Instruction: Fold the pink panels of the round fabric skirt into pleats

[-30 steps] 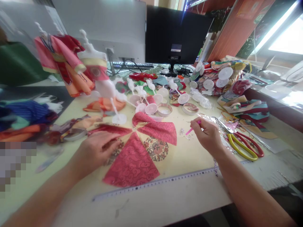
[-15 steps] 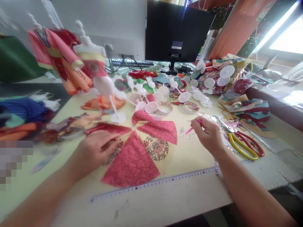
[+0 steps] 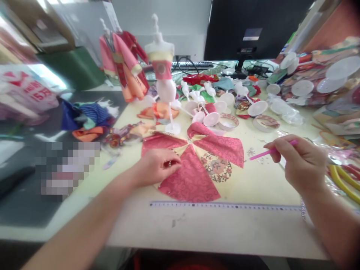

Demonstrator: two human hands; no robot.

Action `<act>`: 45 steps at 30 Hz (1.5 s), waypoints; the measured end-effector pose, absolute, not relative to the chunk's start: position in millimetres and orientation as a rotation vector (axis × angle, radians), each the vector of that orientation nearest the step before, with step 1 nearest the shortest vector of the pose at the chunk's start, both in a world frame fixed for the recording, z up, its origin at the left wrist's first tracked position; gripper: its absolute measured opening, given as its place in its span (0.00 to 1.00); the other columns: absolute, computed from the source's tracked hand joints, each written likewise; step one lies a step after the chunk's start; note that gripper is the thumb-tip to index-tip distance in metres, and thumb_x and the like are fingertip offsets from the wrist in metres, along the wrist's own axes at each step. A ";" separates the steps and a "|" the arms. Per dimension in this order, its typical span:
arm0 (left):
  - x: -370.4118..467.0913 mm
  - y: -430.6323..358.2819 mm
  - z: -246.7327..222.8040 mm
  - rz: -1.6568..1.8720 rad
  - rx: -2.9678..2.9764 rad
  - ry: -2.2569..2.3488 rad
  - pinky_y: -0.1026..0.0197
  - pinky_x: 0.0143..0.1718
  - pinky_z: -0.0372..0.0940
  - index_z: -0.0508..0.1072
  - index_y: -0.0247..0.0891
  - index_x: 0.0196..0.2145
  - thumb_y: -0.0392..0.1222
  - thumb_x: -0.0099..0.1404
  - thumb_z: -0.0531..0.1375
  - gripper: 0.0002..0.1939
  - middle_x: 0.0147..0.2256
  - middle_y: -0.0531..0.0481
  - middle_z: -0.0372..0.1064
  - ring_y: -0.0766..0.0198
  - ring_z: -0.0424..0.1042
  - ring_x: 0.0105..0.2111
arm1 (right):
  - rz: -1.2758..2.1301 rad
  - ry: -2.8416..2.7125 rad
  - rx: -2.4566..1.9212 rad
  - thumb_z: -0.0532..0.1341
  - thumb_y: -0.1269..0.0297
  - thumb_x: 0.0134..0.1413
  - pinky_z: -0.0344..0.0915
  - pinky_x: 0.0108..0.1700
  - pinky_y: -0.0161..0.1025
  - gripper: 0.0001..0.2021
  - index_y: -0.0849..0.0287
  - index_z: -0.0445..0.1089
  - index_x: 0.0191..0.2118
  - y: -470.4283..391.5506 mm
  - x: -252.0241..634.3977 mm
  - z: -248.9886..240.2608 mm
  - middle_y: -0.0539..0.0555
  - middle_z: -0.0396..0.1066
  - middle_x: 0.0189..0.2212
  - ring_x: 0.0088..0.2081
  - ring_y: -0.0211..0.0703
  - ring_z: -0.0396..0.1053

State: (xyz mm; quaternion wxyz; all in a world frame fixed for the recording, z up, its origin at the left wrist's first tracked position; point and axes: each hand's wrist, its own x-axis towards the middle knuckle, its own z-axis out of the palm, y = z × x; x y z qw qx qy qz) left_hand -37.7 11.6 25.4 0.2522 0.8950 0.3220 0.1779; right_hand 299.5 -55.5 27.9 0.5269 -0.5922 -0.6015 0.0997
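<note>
A small red doll garment (image 3: pixel 194 180) with flared panels, including a cream flower-patterned one, lies spread on the table. My left hand (image 3: pixel 159 165) rests on its left side, fingers bent and a gap showing between thumb and forefinger. Its fingertips touch the red cloth. Over the table to the right, my right hand (image 3: pixel 300 159) grips a thin pink pen-like stick (image 3: pixel 263 153) between thumb and fingers. The stick points left, its tip close to a scatter of tiny shiny bits (image 3: pixel 260 159). A measuring tape (image 3: pixel 213 205) runs along the table in front of the garment.
Behind the garment stand a white doll mannequin (image 3: pixel 165 90) and a dressed one (image 3: pixel 120 63). Several white doll stands (image 3: pixel 211 119) and tape rolls (image 3: pixel 229 122) lie behind. Yellow-handled scissors (image 3: pixel 341 183) are at right, cloth scraps (image 3: pixel 90 116) at left. A monitor (image 3: pixel 253 30) stands at the back.
The view has swung left, so things appear further right. My left hand has shifted onto the red panel with its fingers more bent. My right hand still holds the pink stick, now nearly level.
</note>
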 end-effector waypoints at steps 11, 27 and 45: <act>-41.4 8.3 36.9 0.103 2.330 0.756 0.65 0.33 0.60 0.73 0.36 0.29 0.34 0.60 0.56 0.05 0.31 0.52 0.69 0.68 0.67 0.31 | 0.641 -1.573 -1.189 0.58 0.65 0.61 0.56 0.24 0.36 0.08 0.55 0.70 0.31 -74.1 225.8 47.6 0.48 0.63 0.20 0.22 0.36 0.60; -41.2 -7.4 38.5 0.003 2.490 0.658 0.60 0.36 0.54 0.66 0.36 0.22 0.34 0.59 0.58 0.08 0.26 0.56 0.69 0.68 0.65 0.28 | 0.692 -1.844 -1.017 0.54 0.70 0.62 0.61 0.35 0.40 0.07 0.58 0.64 0.31 -79.6 171.9 17.2 0.47 0.60 0.22 0.27 0.38 0.63; -53.3 3.5 49.3 0.024 2.482 0.696 0.61 0.36 0.57 0.74 0.38 0.29 0.33 0.62 0.55 0.09 0.27 0.53 0.70 0.65 0.67 0.31 | 0.684 -1.909 -1.013 0.54 0.70 0.62 0.57 0.29 0.36 0.06 0.57 0.64 0.33 -78.5 170.3 14.7 0.47 0.61 0.21 0.25 0.36 0.61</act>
